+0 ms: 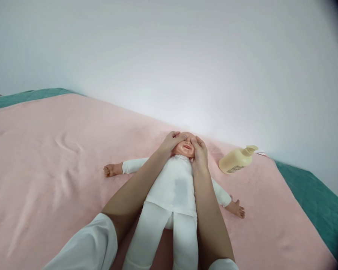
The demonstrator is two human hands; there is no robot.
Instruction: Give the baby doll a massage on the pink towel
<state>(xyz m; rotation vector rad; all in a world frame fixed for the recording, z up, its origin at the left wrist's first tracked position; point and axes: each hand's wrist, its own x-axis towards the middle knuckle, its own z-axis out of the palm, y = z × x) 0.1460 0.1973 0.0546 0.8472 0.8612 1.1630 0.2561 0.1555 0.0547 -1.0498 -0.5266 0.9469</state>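
- The doll (170,183) is laid on its back on the pink cloth (59,157), with its head (187,148) pointed towards the pale wall (169,56) and its legs (157,225) stretched between the person's forearms.
- The doll's head is framed by both hands, one at each side.
- The left hand (171,142) is placed against the left side of the head; its fingers are bent around that side, and its thumb is laid across the upper part of the doll's face.
- The right hand (201,150) is placed against the right side, its fingers curved and its thumb rested near the cheek.
- Contact is made by both hands, but whether the head is gripped or only touched cannot be told.
- The doll's arms are spread outwards on the cloth, and it is dressed in a white top and white trousers; the top is marked with a grey patch.
- A pale yellow pump bottle (234,160) is stood to the right of the doll's head.
- Green quilted fabric (312,198) is exposed beyond the cloth's edges.
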